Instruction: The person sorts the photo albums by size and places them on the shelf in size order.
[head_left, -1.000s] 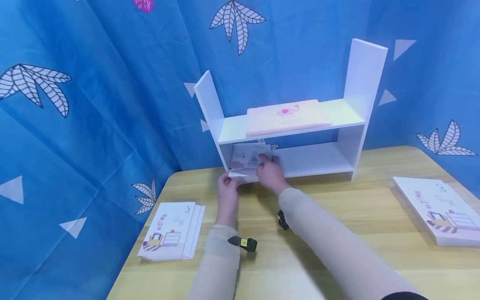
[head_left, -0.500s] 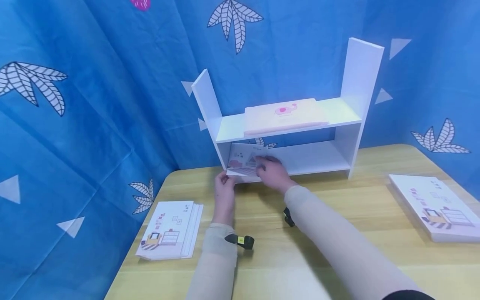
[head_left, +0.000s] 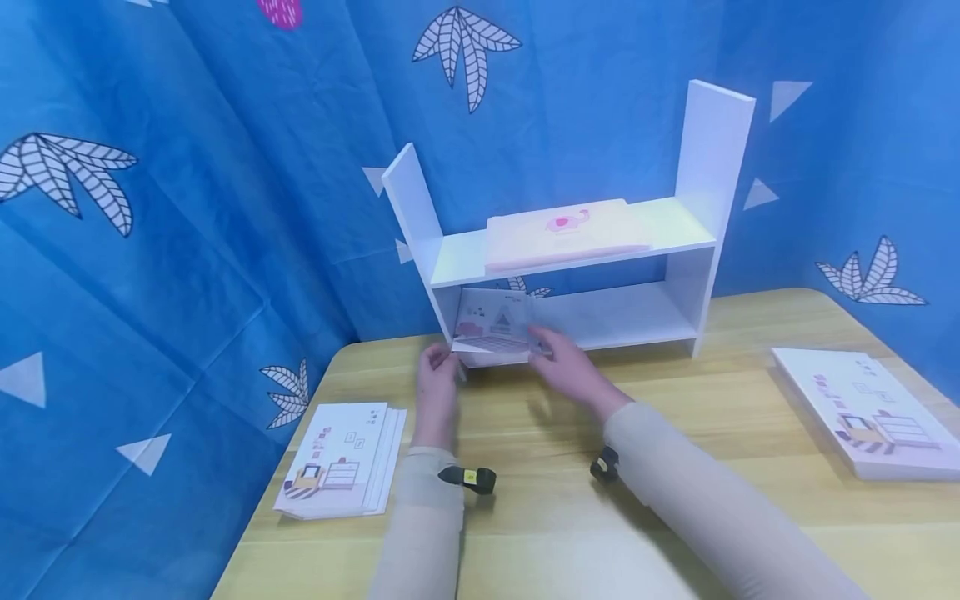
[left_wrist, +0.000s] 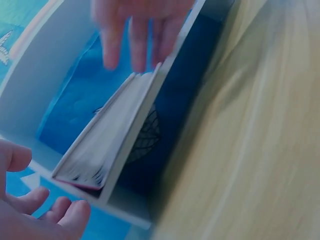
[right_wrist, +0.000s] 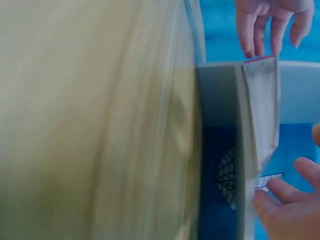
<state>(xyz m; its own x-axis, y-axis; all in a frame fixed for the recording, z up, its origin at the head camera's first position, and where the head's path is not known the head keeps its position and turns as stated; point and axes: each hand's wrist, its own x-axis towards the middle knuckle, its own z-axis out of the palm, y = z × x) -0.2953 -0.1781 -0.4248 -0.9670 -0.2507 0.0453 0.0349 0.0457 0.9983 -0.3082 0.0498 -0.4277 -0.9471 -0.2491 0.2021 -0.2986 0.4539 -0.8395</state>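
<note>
A white-covered book [head_left: 491, 321] with a pink and grey print lies flat at the left end of the white rack's lower shelf [head_left: 615, 315]. Its page edges face out in both wrist views, as a thick book [left_wrist: 107, 135]. Beside the rack's front left corner is my left hand [head_left: 437, 392], its fingers loosely bent and apart from the book in the left wrist view. My right hand [head_left: 573, 371] is just off the book's right side, and its spread fingers [right_wrist: 285, 192] hold nothing in the right wrist view.
On the rack's upper shelf [head_left: 461, 258] lies a pale pink flat item [head_left: 570, 237] with an elephant print. White printed booklets [head_left: 337, 462] are stacked at the table's left, and another white stack [head_left: 870, 417] sits at the right. A blue curtain [head_left: 600, 100] hangs behind.
My right hand has drawn back to the right, off the book's cover. My left hand has moved slightly left and down from its front corner. The book stays on the lower shelf.
</note>
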